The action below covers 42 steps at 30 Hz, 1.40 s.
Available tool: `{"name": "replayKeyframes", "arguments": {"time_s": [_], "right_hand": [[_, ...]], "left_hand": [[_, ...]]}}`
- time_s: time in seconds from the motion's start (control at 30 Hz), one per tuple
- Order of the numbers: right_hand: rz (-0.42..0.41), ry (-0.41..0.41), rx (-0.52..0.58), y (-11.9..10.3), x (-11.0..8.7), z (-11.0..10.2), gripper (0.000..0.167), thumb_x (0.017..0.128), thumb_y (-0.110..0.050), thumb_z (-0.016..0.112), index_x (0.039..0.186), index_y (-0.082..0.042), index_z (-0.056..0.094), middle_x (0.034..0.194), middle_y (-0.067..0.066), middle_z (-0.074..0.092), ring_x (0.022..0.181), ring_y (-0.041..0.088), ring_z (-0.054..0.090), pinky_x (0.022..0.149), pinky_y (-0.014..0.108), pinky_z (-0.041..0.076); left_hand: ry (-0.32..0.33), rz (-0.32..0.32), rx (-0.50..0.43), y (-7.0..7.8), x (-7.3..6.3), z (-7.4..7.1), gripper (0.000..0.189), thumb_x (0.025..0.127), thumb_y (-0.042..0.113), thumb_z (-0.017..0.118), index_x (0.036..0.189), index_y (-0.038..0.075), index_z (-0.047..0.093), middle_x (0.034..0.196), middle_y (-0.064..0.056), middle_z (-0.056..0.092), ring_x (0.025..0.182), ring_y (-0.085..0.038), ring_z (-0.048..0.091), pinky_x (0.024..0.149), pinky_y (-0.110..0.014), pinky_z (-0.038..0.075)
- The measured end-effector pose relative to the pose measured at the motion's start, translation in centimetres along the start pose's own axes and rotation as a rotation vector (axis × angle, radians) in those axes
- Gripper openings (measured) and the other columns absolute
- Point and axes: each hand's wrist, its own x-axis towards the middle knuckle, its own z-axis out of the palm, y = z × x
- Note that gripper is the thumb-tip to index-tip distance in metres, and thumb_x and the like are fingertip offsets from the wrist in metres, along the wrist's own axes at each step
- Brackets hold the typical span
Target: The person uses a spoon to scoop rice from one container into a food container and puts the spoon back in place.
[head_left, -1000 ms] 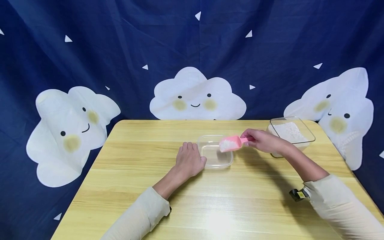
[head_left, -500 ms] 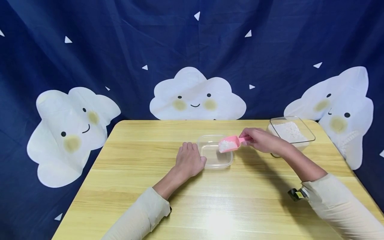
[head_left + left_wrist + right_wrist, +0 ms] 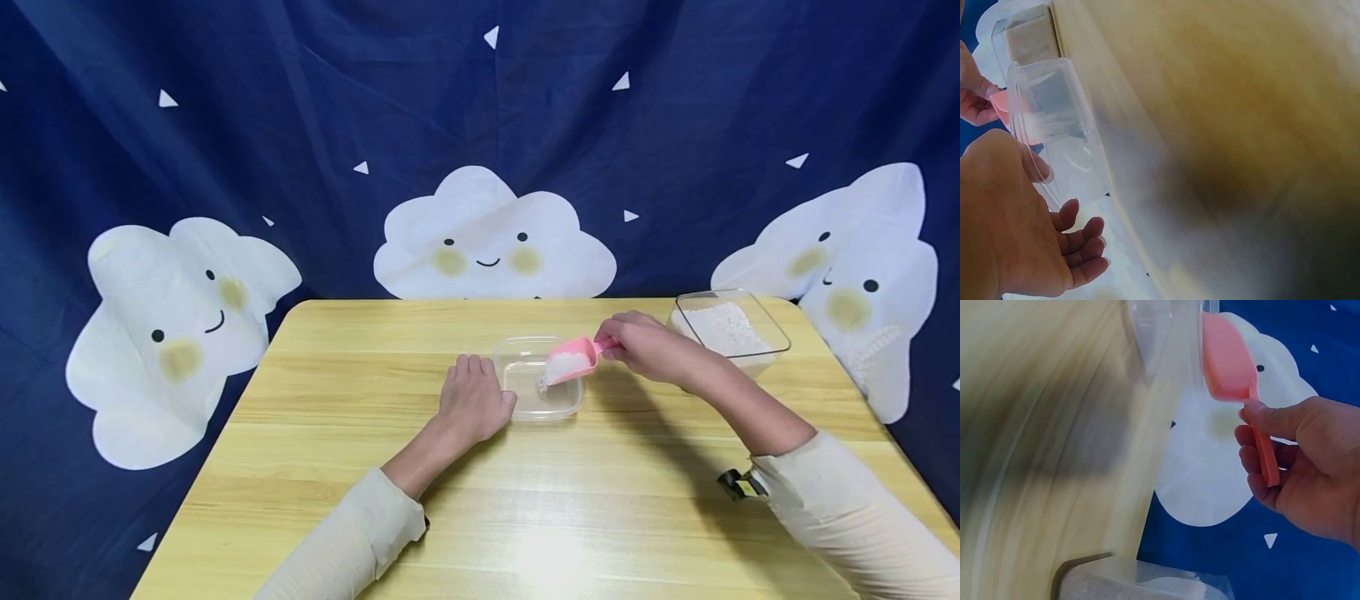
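A pink scoop (image 3: pixel 573 360) with a heap of white, grainy contents is tilted over a clear plastic container (image 3: pixel 542 414), and a few grains spill off its lip. My right hand (image 3: pixel 648 346) grips the scoop's handle, with thumb and fingers wrapped round it in the right wrist view. At the container's left side, my left hand (image 3: pixel 474 402) holds it with bent fingers and the thumb against its wall. The left wrist view shows that thumb (image 3: pixel 1036 167) at the rim and the other fingers curled near a corner.
Behind my right forearm, at the table's back right corner, stands a larger clear box (image 3: pixel 738 360) holding more of the white contents. The wooden table (image 3: pixel 337 500) ends at a blue curtain (image 3: pixel 322 125) with cloud prints.
The scoop has tipped further down over the container, its handle end rising with my right hand. Grains now fall from its lip. My left hand has stayed in place.
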Motion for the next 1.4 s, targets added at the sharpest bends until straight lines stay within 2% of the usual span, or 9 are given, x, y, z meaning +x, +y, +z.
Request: {"name": "replayKeyframes", "arguments": {"time_s": [0.57,0.83,1.0,1.4], "right_hand": [[-0.099,0.064,-0.15,-1.4,0.5,-0.4,0.013,0.084,0.002,0.08,0.093,-0.004,0.074,0.088,0.008,0.069,0.08,0.026,0.064,0.077,0.043,0.056],[-0.104,0.037,-0.276,-2.1,0.7,-0.4,0.015,0.082,0.0,0.081,0.094,-0.005,0.073,0.087,0.008,0.068,0.083,0.028,0.062,0.08,0.045,0.053],[-0.102,0.02,-0.345,-2.5,0.8,-0.4,0.017,0.082,0.0,0.081,0.095,-0.006,0.074,0.089,0.007,0.068,0.087,0.027,0.063,0.082,0.044,0.052],[-0.183,0.08,-0.41,-2.7,0.3,-1.0,0.017,0.078,0.005,0.079,0.089,-0.005,0.073,0.084,0.006,0.065,0.082,0.026,0.056,0.077,0.04,0.048]], "left_hand": [[0.004,-0.007,0.019,0.0,-0.1,-0.2,0.036,0.093,0.036,0.042,0.098,0.002,0.051,0.094,-0.011,0.048,0.093,-0.027,0.041,0.081,-0.035,0.036],[0.016,0.005,0.02,0.1,-0.1,-0.3,0.034,0.091,0.035,0.041,0.094,0.002,0.049,0.092,-0.011,0.047,0.09,-0.027,0.04,0.08,-0.034,0.035],[0.002,0.002,0.023,0.1,-0.1,-0.4,0.034,0.091,0.035,0.04,0.095,0.002,0.049,0.091,-0.01,0.046,0.089,-0.027,0.038,0.079,-0.034,0.034],[-0.009,-0.005,0.029,0.1,0.0,-0.2,0.035,0.093,0.036,0.041,0.096,0.002,0.049,0.092,-0.01,0.046,0.09,-0.027,0.039,0.08,-0.034,0.035]]}}
